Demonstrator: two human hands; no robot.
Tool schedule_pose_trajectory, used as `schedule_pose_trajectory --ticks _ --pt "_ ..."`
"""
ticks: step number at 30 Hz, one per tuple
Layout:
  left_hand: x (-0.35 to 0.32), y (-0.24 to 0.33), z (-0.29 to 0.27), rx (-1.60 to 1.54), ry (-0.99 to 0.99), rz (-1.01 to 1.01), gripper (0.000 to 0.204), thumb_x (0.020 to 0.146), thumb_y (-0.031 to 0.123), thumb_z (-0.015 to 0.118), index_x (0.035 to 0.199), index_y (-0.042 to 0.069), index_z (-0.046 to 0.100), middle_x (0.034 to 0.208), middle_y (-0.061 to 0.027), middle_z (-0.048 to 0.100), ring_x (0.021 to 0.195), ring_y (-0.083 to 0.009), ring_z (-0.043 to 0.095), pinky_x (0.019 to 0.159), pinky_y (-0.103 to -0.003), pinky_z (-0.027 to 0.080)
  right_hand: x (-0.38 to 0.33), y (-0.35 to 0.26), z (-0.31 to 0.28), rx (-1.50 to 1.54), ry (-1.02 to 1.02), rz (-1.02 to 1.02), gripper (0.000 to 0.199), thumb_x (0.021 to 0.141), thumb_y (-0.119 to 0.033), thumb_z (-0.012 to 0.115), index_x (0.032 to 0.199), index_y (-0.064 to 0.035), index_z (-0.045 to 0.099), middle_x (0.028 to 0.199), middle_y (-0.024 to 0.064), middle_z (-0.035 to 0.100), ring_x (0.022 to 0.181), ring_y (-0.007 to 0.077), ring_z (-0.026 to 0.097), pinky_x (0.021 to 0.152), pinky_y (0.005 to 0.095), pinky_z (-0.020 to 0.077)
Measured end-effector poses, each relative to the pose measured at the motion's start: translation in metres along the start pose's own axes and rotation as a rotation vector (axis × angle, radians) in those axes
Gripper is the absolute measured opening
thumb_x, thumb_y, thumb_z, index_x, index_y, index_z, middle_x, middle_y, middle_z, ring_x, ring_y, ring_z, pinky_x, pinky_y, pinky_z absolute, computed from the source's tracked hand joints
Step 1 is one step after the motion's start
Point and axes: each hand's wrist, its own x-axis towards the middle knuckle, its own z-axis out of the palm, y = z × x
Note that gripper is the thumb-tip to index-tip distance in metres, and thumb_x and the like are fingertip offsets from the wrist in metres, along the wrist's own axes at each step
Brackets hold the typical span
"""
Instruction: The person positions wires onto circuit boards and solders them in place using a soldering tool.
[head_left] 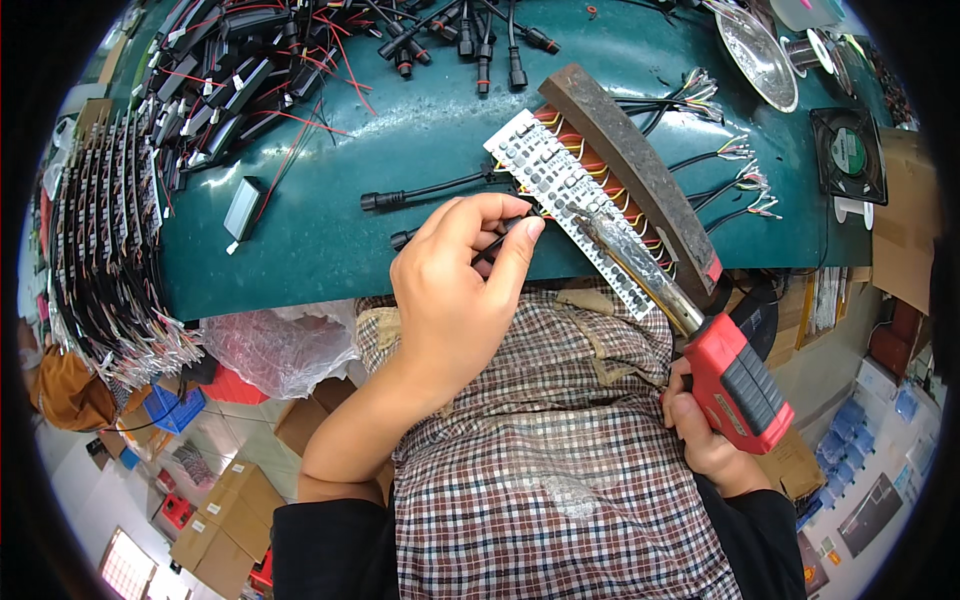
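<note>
My left hand (455,285) is pinched around a thin black cable (490,249) at the left edge of a white circuit board panel (560,180). My right hand (705,440) grips a red and black soldering gun (738,385). Its metal barrel slants up and left over the panel, with the tip near the board's middle. Yellow, white and red wires run from the panel's right side toward a long dark bar (625,150) lying beside it. Another black cable with a plug (385,200) lies just beyond my left hand. My fingers partly hide the pinched wire ends.
Black driver boxes with red wires (225,110) are heaped at the back left, beside hanging wired strips (105,220). Several cable connectors (485,60) lie at the back. Stripped cable ends (745,180), a small fan (848,155) and a metal dish (757,60) are on the right.
</note>
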Motion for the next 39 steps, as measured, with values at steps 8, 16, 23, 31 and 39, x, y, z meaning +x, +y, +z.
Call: schedule_pose_trajectory --ticks 8,16,23,31,39 --pt "-0.006 -0.008 0.010 0.104 0.155 0.225 0.016 0.086 0.010 0.082 0.094 0.003 0.070 0.084 -0.0057 0.069 0.063 -0.0148 0.067 0.051 -0.027 0.051 0.003 0.002 -0.002 -0.171 -0.047 -0.139 0.017 0.083 -0.004 0.073 0.099 -0.0011 0.070 0.085 0.0113 0.067 0.074 0.0300 0.067 0.066 0.0386 0.0522" --pt "-0.009 -0.009 0.012 0.122 0.154 0.243 0.015 0.087 0.004 0.081 0.097 0.001 0.071 0.089 -0.0050 0.069 0.067 -0.0089 0.062 0.057 -0.022 0.050 0.005 0.006 0.002 -0.149 -0.030 -0.140 0.017 0.083 -0.004 0.074 0.099 -0.0001 0.070 0.084 0.0120 0.067 0.072 0.0307 0.067 0.065 0.0390 0.0524" --pt "-0.004 -0.011 0.012 0.174 0.203 0.396 0.018 0.081 0.003 0.083 0.092 0.002 0.069 0.085 -0.0075 0.070 0.061 -0.0155 0.067 0.050 -0.028 0.052 0.007 0.005 0.008 -0.110 0.021 -0.136 0.018 0.083 -0.004 0.074 0.100 0.0005 0.070 0.086 0.0130 0.067 0.075 0.0308 0.067 0.066 0.0389 0.0529" --pt "-0.003 -0.010 0.009 0.235 0.203 0.446 0.018 0.079 0.000 0.085 0.091 0.002 0.072 0.085 -0.0073 0.070 0.060 -0.0117 0.064 0.052 -0.024 0.049 0.005 0.006 0.006 -0.118 -0.012 -0.135 0.018 0.084 -0.004 0.074 0.101 0.0003 0.070 0.089 0.0127 0.067 0.075 0.0295 0.067 0.066 0.0384 0.0528" --pt "-0.001 -0.009 0.005 0.244 0.184 0.481 0.019 0.078 -0.001 0.084 0.092 0.004 0.072 0.085 -0.0070 0.072 0.060 -0.0123 0.064 0.052 -0.024 0.050 0.000 0.007 0.002 -0.176 -0.034 -0.143 0.018 0.084 -0.006 0.075 0.101 -0.0001 0.070 0.086 0.0118 0.067 0.074 0.0287 0.066 0.065 0.0377 0.0525"
